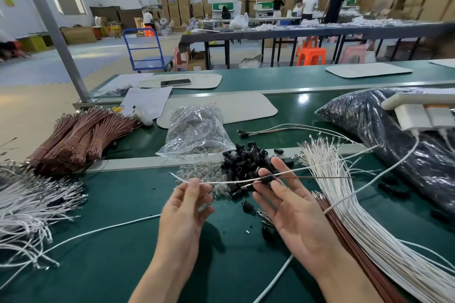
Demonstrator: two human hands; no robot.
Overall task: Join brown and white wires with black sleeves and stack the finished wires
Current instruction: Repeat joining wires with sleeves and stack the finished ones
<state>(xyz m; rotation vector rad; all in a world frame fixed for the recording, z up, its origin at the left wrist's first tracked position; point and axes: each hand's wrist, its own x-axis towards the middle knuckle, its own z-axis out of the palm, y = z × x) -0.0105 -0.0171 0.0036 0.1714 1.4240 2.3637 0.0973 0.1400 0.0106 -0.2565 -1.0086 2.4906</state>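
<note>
My left hand (186, 206) pinches a white wire (221, 181) near its free end. That wire runs right into a black sleeve (268, 179) held at the fingertips of my right hand (288, 204). A thin brown wire (315, 177) and a white wire leave the sleeve toward the right. Loose black sleeves (248, 157) lie piled just beyond my hands. A fan of white wires (357, 216) with brown wires (344, 233) under it lies at my right. Bundled brown wires (81, 135) sit at the far left.
A clear bag of small metal parts (197, 128) lies behind the sleeves. A big black plastic bag (394, 135) with chargers on it fills the right. White wires (32, 204) are heaped at the left edge. Joined wires (270, 130) lie on the green belt (295, 101).
</note>
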